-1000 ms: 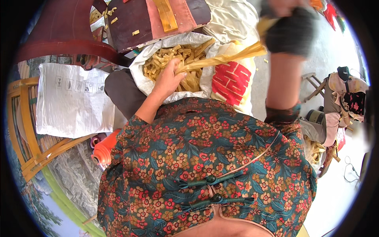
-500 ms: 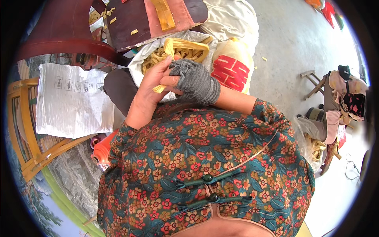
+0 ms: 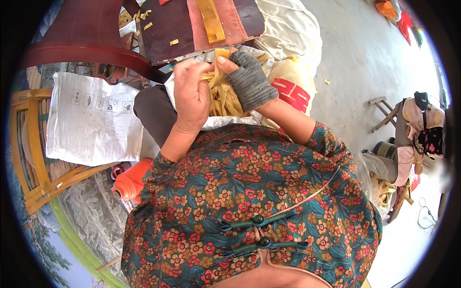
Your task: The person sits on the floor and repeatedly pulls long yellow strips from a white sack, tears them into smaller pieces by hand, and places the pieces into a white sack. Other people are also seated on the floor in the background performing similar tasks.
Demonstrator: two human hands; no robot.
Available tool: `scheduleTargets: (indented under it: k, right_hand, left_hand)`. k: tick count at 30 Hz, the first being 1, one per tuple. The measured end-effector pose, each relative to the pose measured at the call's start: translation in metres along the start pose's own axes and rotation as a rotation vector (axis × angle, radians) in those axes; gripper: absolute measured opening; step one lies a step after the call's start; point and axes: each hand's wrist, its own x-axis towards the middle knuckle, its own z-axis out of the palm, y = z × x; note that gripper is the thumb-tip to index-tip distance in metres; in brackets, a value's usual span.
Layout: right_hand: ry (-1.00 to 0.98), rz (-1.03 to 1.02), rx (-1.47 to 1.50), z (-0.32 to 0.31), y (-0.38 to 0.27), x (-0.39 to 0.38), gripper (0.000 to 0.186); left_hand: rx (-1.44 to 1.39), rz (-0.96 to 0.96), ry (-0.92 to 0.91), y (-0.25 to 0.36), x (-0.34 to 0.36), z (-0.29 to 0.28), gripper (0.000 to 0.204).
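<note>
A yellow, ribbon-like strip is pinched between my two hands above a white bag. My bare left hand closes its thumb and fingers on one part of the strip. On my right hand is a grey fingerless glove; its bare thumb presses on the strip near its upper end. Below and between the hands, long yellow strips show. Whether these hang from my hands or lie in the bag I cannot tell.
Beyond the hands stands a dark board with a pink cloth and a wooden bar. A cream sack with a red print lies to the right. At the left are a white sheet, an orange bottle and a bamboo frame.
My hands have moved up and slightly right. They were folded close together and are now drawn apart, with the strip between them. More long strips show below.
</note>
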Motion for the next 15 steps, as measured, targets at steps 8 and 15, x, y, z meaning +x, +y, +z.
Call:
scheduleTargets:
  k: [8,15]
  right_hand:
    - [-0.238,0.396,0.447,0.005,-0.010,-0.001,0.026]
    - [-0.285,-0.202,-0.788,-0.006,-0.028,-0.010,0.035]
  left_hand:
    - [-0.206,0.083,0.045,-0.004,0.011,-0.006,0.017]
    - [-0.932,-0.471,-0.164,-0.009,0.007,-0.011,0.016]
